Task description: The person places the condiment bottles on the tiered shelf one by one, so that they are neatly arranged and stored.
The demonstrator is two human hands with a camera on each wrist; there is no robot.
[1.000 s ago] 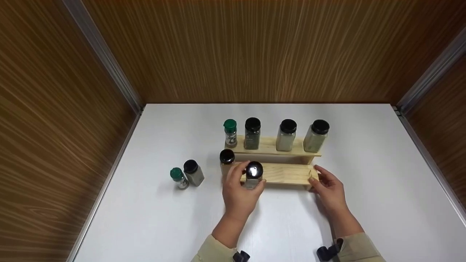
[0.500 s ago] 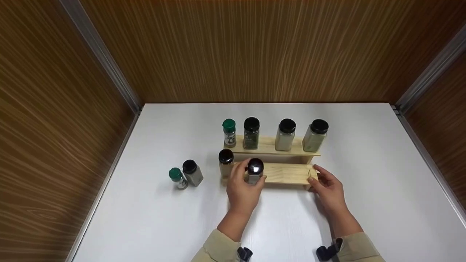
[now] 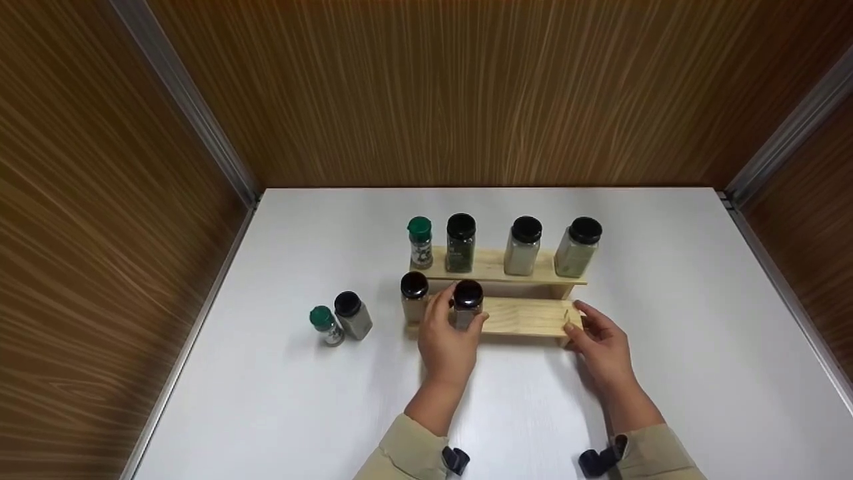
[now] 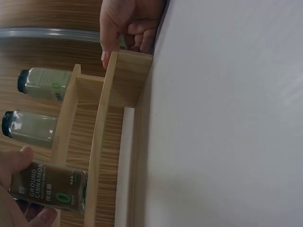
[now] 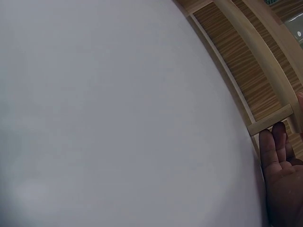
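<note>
My left hand (image 3: 448,350) grips a square jar with a black cap (image 3: 468,295), upright at the lower shelf of a two-tier wooden spice rack (image 3: 526,317). In the left wrist view its label reads ground cinnamon (image 4: 49,187). The jar's base is at the shelf board; whether it touches is hard to tell. My right hand (image 3: 606,350) holds the right end of that shelf, thumb at the front and a finger behind. The right wrist view shows its other fingers (image 5: 268,146) against the rack's end. Another black-capped jar (image 3: 414,300) stands left of the held one.
On the upper shelf are a green-capped shaker (image 3: 420,243) and three black-capped jars, one dark green inside (image 3: 460,247). A second green-capped shaker (image 3: 326,327) and a black-capped jar (image 3: 354,317) stand on the white table (image 3: 280,400), left of the rack. Wood-grain panels (image 3: 466,93) enclose the table.
My left hand has moved the jar slightly away from me and a little right, from in front of the lower shelf to over it. The right hand stays on the rack's end.
</note>
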